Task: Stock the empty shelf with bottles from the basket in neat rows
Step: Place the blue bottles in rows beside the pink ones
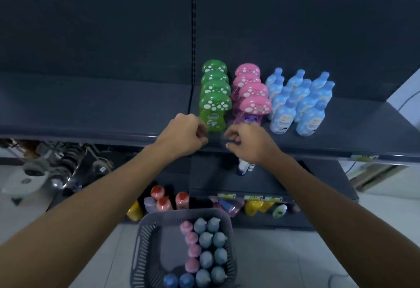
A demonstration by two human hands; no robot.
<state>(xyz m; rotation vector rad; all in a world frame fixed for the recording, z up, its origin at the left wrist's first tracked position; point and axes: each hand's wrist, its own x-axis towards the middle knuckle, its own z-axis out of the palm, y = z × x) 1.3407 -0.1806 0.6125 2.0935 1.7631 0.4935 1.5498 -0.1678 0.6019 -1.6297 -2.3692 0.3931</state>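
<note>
Dark shelf (91, 105) carries rows of green bottles (216, 96), pink bottles (252, 96) and blue bottles (300, 101). At its front edge, the left hand (184, 135) and right hand (247, 142) have curled fingers, apparently holding nothing. The remaining bottles (206, 240) stand upright in the basket (145, 231) directly below, about equally near both hands.

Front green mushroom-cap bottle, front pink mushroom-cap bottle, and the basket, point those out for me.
Front green mushroom-cap bottle (215, 104): head view, on its spotted green cap.
Front pink mushroom-cap bottle (256, 105): head view, on its spotted pink cap.
Basket (145, 234): head view, on its slatted left wall.
</note>
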